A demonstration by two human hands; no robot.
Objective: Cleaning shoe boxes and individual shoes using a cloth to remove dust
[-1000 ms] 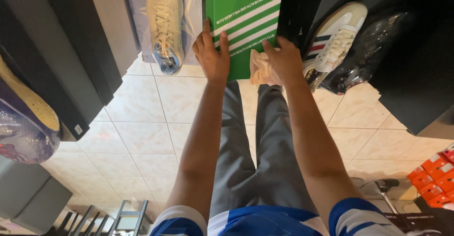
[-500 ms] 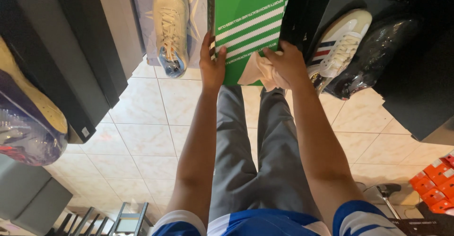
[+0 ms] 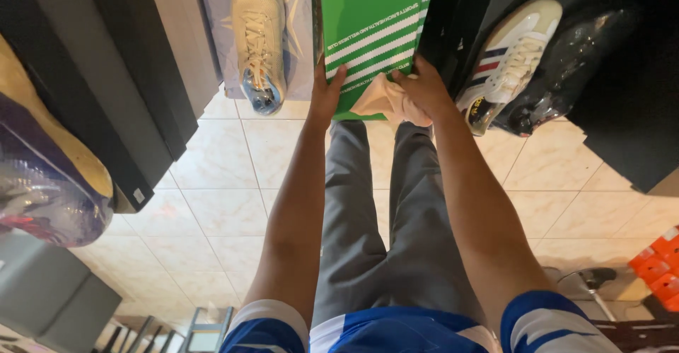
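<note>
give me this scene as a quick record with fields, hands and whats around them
left hand: flat on the left edge of the green striped shoebox
right hand: at the box's lower right edge, gripping a crumpled beige cloth
left of box: cream sneaker on pale paper
right of box: white sneaker with coloured side stripes, beside a clear-wrapped dark item
floor: cream tiles
</note>
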